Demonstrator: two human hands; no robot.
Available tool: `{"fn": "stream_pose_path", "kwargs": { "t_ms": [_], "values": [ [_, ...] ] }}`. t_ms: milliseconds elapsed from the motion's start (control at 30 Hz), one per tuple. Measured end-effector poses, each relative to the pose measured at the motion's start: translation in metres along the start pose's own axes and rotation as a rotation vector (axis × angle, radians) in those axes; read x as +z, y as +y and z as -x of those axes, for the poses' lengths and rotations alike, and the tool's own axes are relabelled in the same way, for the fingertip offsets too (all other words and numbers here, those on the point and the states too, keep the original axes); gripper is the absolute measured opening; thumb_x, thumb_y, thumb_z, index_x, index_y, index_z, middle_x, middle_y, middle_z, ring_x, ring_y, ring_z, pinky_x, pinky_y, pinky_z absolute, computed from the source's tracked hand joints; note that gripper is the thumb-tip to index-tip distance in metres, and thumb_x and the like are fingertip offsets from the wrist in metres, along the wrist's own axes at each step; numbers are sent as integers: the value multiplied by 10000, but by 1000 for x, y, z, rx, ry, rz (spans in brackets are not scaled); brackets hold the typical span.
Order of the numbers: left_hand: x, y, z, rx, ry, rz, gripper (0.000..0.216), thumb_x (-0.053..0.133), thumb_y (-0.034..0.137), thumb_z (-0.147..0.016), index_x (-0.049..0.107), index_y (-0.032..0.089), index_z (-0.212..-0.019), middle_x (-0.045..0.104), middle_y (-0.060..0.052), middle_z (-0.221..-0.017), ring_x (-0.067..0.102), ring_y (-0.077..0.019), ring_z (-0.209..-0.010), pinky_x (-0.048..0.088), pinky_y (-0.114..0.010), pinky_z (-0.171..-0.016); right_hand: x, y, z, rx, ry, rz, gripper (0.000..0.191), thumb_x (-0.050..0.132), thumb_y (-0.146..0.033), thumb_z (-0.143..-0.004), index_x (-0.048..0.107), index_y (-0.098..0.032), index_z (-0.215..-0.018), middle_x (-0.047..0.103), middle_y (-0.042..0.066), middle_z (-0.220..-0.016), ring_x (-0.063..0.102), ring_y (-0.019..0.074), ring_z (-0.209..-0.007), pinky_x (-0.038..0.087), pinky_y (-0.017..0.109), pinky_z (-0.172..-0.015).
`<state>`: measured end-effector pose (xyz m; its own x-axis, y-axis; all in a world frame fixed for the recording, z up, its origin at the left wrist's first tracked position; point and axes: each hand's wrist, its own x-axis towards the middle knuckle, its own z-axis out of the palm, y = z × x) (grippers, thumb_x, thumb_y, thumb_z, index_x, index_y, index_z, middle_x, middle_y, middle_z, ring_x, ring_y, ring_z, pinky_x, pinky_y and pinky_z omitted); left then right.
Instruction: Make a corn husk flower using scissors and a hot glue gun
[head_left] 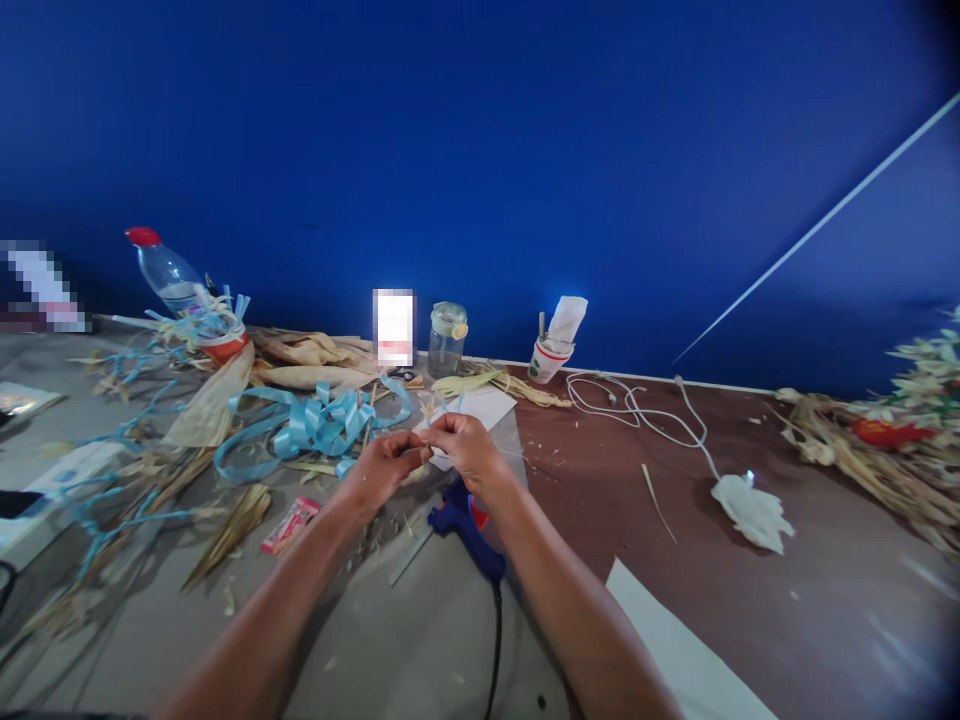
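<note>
My left hand [384,466] and my right hand [471,452] meet over the table's middle, fingertips pinched close together. What lies between them is too small to make out; a thin pale and bluish wisp shows just above the fingertips. Under my right wrist lies a blue glue gun [466,528] with a grey stick and a black cord. A heap of curled light-blue ribbon [322,422] sits beyond my left hand. White paper [491,408] lies behind my hands. Left of my left forearm are a red-and-pink packet [291,526] and a dry corn husk [232,530].
Along the blue wall stand a bottle [166,272], a lidded glass jar [448,340] and a paper cup [551,358]. Husks [322,350] lie between them. A white cable [637,408] and crumpled tissue [752,512] are at right, near a dried bundle [847,440]. Blue-wrapped stems [101,530] spread left.
</note>
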<state>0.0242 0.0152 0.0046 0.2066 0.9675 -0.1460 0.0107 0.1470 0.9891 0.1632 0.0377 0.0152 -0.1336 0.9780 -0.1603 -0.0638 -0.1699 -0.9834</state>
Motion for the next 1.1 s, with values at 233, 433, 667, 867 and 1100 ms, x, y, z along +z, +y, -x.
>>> {"fn": "stream_pose_path", "kwargs": {
  "t_ms": [233, 433, 667, 867, 1100],
  "values": [
    [-5, 4, 0, -48, -137, 170, 432, 765, 502, -610, 690, 129, -814, 433, 51, -558, 300, -59, -481, 227, -220, -468, -6, -10, 3, 33, -74, -90, 293, 790, -379, -496, 574, -181, -510, 540, -51, -475, 403, 87, -497, 306, 249, -557],
    [-6, 2, 0, -17, -106, 215, 372, 793, 418, -627, 704, 155, -875, 567, 13, -681, 415, -74, -544, 342, -219, -521, -10, -12, 3, 72, -124, -154, 282, 801, -351, -468, 595, -169, -531, 514, -58, -487, 336, 72, -488, 220, 247, -522],
    [-5, 1, -2, 12, 21, 330, 312, 813, 387, -619, 698, 152, -790, 647, -35, -793, 565, -144, -750, 469, -254, -678, -12, -13, 4, 89, -173, -178, 321, 826, -378, -462, 611, -154, -543, 453, -75, -446, 298, 62, -478, 170, 255, -513],
    [-3, 8, 2, 6, 83, 448, 343, 857, 338, -562, 716, 152, -813, 683, -33, -727, 612, -131, -705, 457, -207, -635, -10, -15, 6, 143, -251, -207, 338, 847, -379, -441, 629, -144, -551, 529, -47, -494, 355, 60, -491, 211, 245, -523],
    [-4, 8, 2, -58, 38, 509, 366, 881, 332, -510, 721, 126, -767, 646, -16, -621, 555, -85, -564, 382, -157, -468, -9, -15, 8, 192, -309, -212, 346, 874, -380, -422, 636, -152, -528, 555, -41, -502, 376, 61, -499, 234, 233, -521]
  ]
}}
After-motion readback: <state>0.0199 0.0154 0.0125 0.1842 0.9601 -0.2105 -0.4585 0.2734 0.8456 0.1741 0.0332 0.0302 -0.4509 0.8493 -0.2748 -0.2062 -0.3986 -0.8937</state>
